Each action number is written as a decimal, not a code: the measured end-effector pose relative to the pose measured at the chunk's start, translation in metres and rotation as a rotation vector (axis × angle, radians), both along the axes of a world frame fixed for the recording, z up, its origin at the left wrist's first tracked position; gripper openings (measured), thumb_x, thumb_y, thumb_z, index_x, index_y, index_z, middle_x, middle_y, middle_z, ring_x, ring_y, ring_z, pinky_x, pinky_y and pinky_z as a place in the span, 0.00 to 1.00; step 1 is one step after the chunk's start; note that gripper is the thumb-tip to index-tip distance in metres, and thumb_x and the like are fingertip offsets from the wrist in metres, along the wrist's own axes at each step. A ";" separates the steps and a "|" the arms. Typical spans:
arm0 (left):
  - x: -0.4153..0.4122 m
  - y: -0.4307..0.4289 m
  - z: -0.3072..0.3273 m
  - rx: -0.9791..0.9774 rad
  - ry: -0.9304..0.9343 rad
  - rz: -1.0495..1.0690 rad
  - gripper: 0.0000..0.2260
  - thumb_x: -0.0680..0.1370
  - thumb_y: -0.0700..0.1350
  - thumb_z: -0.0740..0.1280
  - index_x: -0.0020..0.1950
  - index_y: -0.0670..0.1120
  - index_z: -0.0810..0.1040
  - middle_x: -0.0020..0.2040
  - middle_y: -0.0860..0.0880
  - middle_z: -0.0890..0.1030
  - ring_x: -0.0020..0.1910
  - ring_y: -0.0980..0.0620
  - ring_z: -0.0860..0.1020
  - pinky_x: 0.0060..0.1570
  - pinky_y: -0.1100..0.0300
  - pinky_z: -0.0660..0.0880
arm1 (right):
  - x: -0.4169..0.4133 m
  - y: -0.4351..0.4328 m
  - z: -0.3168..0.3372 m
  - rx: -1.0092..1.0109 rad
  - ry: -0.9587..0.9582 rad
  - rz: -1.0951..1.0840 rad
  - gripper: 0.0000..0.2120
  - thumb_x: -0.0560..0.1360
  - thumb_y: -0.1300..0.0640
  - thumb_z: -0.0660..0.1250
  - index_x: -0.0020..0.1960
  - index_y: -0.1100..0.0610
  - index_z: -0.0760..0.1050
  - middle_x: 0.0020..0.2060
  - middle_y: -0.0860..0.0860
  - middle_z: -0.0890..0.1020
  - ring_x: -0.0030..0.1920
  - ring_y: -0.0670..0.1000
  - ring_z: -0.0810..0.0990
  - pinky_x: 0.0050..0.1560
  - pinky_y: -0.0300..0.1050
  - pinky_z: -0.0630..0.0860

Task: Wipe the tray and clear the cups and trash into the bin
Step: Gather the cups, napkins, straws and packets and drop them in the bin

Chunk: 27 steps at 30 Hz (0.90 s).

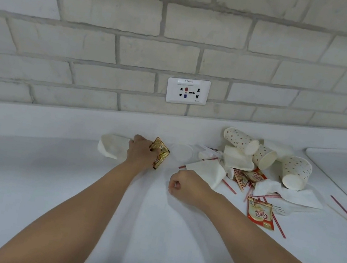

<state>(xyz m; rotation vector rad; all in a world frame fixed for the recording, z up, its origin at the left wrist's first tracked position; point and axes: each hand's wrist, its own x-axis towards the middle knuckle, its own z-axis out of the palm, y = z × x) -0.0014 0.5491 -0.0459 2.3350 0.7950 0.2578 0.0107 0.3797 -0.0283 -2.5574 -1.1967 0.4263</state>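
On the counter (23, 175), left hand (141, 152) grips a gold sachet (161, 152) (right hand (188, 187) fisted).

Single head view, looking forward-down, close over white counter (45, 178).

A white socket plate (187, 91) sits low on the pale brick wall (118, 18).

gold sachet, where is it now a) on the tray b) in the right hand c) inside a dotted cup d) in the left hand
d: the left hand grips the gold sachet; the right hand is a fist holding nothing.
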 end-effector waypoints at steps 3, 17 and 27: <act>0.011 0.007 -0.002 0.025 0.100 0.009 0.15 0.76 0.50 0.65 0.60 0.44 0.76 0.64 0.43 0.66 0.65 0.42 0.63 0.66 0.51 0.65 | 0.005 0.005 -0.002 0.040 0.010 0.001 0.10 0.76 0.62 0.60 0.49 0.60 0.79 0.32 0.42 0.69 0.47 0.48 0.73 0.49 0.43 0.74; -0.013 -0.006 0.022 -0.579 -0.120 -0.286 0.14 0.76 0.34 0.65 0.55 0.47 0.65 0.46 0.42 0.75 0.41 0.45 0.76 0.43 0.56 0.74 | 0.016 0.027 0.002 0.459 0.187 -0.341 0.35 0.73 0.57 0.70 0.74 0.56 0.57 0.63 0.56 0.65 0.62 0.55 0.71 0.59 0.43 0.71; -0.041 0.042 0.031 0.106 -0.135 0.220 0.14 0.76 0.51 0.66 0.58 0.45 0.75 0.60 0.44 0.72 0.62 0.42 0.69 0.57 0.51 0.68 | 0.008 0.022 0.005 0.617 0.684 -0.363 0.09 0.75 0.65 0.67 0.55 0.64 0.74 0.41 0.57 0.80 0.32 0.52 0.78 0.28 0.39 0.78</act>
